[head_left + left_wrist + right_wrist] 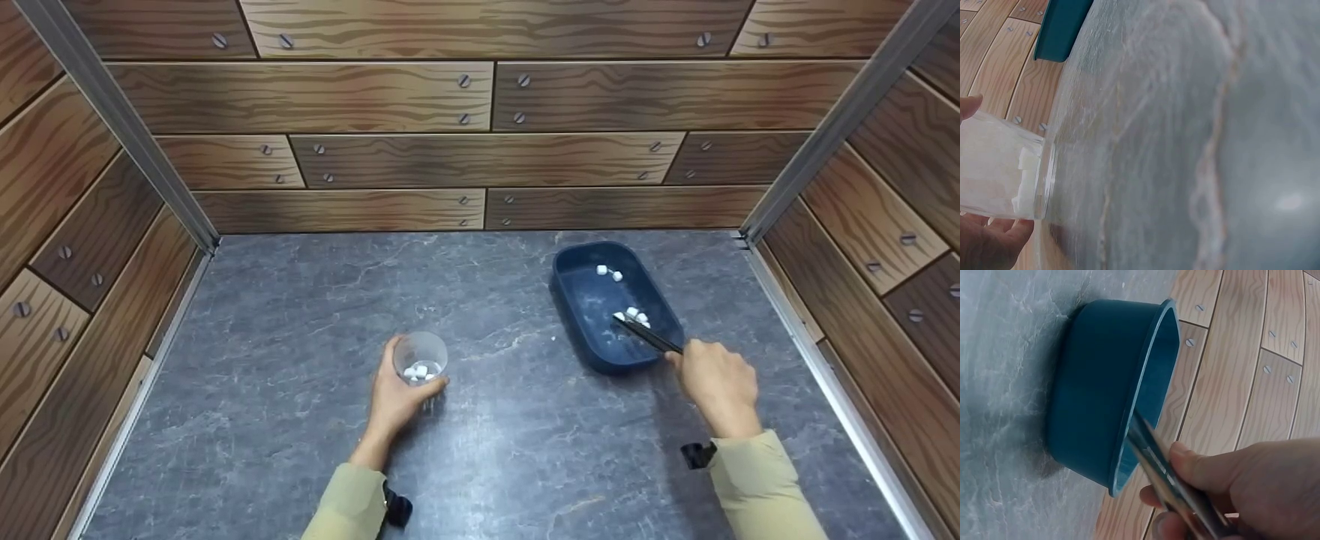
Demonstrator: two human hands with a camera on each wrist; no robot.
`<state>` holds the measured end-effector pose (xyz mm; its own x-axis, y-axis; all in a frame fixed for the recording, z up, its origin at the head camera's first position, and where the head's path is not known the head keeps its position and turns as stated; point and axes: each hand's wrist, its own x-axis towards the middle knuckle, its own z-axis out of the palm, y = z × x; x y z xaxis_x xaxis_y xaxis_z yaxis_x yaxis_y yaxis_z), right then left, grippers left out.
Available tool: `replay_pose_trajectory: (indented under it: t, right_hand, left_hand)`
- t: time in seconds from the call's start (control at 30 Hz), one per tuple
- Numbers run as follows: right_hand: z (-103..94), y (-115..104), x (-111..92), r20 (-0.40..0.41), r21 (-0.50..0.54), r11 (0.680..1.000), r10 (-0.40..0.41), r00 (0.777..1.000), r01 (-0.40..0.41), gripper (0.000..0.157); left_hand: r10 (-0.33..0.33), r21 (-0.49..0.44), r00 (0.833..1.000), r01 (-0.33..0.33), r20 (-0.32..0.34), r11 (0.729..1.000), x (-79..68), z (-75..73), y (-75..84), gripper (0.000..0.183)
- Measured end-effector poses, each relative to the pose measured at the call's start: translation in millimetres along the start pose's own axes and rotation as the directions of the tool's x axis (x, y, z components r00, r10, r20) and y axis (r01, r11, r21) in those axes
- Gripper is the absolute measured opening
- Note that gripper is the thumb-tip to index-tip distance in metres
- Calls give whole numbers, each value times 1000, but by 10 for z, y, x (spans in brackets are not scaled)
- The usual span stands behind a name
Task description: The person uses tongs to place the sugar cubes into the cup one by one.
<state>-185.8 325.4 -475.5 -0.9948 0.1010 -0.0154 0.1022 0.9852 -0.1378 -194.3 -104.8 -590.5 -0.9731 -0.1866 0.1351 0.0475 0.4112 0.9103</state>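
Observation:
My left hand (394,405) curls round a clear plastic cup (421,345) that stands on the tabletop, thumb on the near side. Several small white cubes (1027,177) lie at the bottom of the cup. My right hand (718,384) grips dark, shiny tongs (1165,469) between thumb and fingers. The tongs reach over the near right rim of a deep blue tray (1095,382), tips down among a cluster of white cubes (633,312). Whether a cube is pinched between the tips, I cannot tell. Two more cubes (609,273) lie near the tray's far end.
The grey marbled tabletop (300,322) is bounded by wood-patterned walls (480,157) at the back and both sides. Metal frame posts (810,139) stand at the back corners. A tiny white speck (553,338) lies left of the tray.

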Motion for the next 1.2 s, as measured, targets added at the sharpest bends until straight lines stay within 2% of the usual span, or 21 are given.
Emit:
replay_pose_trajectory:
  t: [0.13,0.3,0.6,0.73,0.9,1.2]
  right_hand:
    - [30,-22,-54,-16,40,999,-7,1000,7,44]
    - [69,-91,-105,-89,67,996,-48,995,54,41]
    - [121,-362,-210,-214,75,981,-157,964,176,41]
    - [134,-513,-266,-267,61,966,-228,936,253,36]
    - [130,-688,-326,-333,26,942,-308,891,335,28]
    - [141,-956,-428,-374,27,896,-402,836,443,18]
  left_hand:
    - [-2,-8,1000,2,-4,1000,0,-2,7,102]
    - [-4,-12,1000,4,-5,1000,-1,-5,9,100]
    - [-25,7,1000,25,7,1000,2,-4,-3,103]
    - [-29,13,1000,29,4,999,2,1,-4,103]
    - [-34,13,999,34,3,999,1,3,1,104]
    - [-25,13,1000,25,-2,1000,5,-4,4,101]
